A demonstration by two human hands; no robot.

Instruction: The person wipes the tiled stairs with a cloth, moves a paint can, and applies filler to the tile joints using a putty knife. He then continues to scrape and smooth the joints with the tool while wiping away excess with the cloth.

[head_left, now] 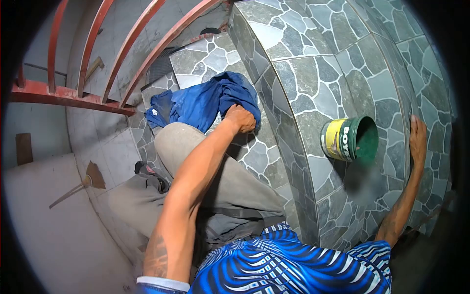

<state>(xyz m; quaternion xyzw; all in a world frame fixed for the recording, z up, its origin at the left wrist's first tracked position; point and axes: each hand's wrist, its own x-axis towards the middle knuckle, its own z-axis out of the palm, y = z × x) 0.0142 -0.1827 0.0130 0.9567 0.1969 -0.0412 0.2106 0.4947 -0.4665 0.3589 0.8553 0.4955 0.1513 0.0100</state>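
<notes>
My left hand [241, 119] is closed on a crumpled blue cloth [196, 104], which lies over a stone-patterned tiled step [254, 154] beyond my knee. Out to the right, my right hand [417, 139] rests with fingers stretched along the edge of a higher tiled step [433, 161], holding nothing. Between the two hands, a green bucket [338, 139] with a yellow label is on the tiled surface [313, 88], its dark open mouth facing right. A blurred grey patch shows just below the bucket mouth.
Red metal bars [90, 46] with a lower rail [63, 95] stand at the upper left. A broom-like tool [94, 177] is at the left by a pale wall [44, 201]. My bent legs [235, 183] are on the lower steps. A dark mesh [159, 66] lies beyond the cloth.
</notes>
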